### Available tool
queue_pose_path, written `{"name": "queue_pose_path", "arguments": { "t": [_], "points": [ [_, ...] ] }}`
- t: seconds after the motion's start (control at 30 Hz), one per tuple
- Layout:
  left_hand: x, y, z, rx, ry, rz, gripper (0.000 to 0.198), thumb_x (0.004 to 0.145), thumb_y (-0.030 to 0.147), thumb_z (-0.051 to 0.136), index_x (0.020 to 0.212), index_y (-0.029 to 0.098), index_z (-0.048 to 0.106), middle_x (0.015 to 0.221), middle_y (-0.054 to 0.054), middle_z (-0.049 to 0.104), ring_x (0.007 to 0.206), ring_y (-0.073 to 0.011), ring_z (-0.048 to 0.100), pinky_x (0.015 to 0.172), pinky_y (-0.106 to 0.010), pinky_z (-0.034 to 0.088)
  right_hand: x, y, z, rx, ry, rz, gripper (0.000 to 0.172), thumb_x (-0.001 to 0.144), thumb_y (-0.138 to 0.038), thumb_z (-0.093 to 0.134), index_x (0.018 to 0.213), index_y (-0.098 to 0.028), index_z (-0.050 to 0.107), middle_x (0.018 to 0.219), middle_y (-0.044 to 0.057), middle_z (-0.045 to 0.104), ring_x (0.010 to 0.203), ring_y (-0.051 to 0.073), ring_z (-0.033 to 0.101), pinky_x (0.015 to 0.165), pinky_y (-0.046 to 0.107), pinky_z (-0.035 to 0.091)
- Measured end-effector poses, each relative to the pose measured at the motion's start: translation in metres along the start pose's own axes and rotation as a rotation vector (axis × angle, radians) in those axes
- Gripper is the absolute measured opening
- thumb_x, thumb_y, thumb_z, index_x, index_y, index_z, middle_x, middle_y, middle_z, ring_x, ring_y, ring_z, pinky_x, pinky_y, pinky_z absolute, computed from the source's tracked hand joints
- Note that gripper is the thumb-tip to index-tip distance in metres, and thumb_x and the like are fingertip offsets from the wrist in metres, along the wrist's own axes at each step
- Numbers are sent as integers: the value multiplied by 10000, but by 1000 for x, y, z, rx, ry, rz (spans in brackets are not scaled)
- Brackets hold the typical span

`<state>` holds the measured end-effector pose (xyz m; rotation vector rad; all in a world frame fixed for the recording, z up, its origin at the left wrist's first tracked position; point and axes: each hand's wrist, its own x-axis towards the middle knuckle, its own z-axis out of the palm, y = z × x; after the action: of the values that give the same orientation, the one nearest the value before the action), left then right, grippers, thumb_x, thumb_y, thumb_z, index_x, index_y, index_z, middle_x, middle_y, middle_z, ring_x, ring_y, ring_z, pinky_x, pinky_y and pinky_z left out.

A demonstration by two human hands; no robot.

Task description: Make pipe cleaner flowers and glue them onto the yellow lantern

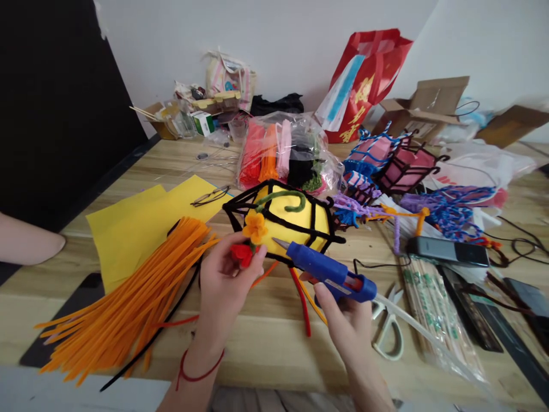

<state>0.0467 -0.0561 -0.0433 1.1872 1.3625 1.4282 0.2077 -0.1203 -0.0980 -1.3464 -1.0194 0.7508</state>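
My left hand [229, 272] is closed on a sprig of pipe-cleaner flowers, one orange bloom [255, 228] and one red bloom [242, 256], with a curled green stem [274, 197] at the top. A blue hot glue gun [328, 269] is gripped in my right hand [347, 320], a clear glue stick trailing from its back. Its nozzle points left, close beside the orange bloom; I cannot tell whether they touch. Behind both hands lies a lantern [295, 220] with a black pipe-cleaner frame and yellow panels. Red and orange pipe cleaners [305, 303] stick out below it.
Orange pipe cleaners [141, 309] and yellow sheets [141, 223] lie at left, near another person's arm [28, 240]. White-handled scissors [390, 332] and packed sticks [437, 309] are at right. Farther back are bagged pipe cleaners [283, 154], pink lanterns [407, 166] and a red bag [364, 86].
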Motion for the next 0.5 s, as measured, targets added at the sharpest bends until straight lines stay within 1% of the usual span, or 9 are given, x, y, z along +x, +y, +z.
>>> {"name": "queue_pose_path", "arguments": {
  "t": [0.1,0.2,0.3,0.4,0.5],
  "points": [
    [-4,0,0,35,7,9,192,723,285,754,849,192,644,634,49,600,529,-80,556,539,-179,534,2,10,0,30,6,5,325,836,-425,751,1067,-202,705,996,99,787,913,258,748,803,369,604],
    [-7,-4,1,49,3,29,225,720,292,773,892,188,673,646,47,599,526,-78,563,518,-168,526,2,12,2,43,25,21,322,819,-437,767,1030,-198,719,1017,103,791,926,264,749,829,386,599],
    [-11,-8,1,51,-23,77,233,736,301,783,933,206,704,705,30,619,554,-86,567,470,-155,492,1,12,3,63,53,56,342,798,-436,786,1038,-201,721,1060,108,782,969,271,738,853,397,589],
    [-17,-6,-4,94,-80,186,274,770,290,785,1033,245,721,769,20,643,577,-84,546,473,-156,463,2,15,3,125,69,69,351,787,-424,799,1056,-214,718,1039,96,785,946,262,741,835,388,590],
    [-23,0,-12,155,-222,365,399,848,340,729,1239,273,686,721,25,610,567,-89,518,546,-196,474,5,18,0,219,8,63,259,820,-412,769,994,-226,721,914,67,793,845,231,749,801,365,591]
  ]
}}
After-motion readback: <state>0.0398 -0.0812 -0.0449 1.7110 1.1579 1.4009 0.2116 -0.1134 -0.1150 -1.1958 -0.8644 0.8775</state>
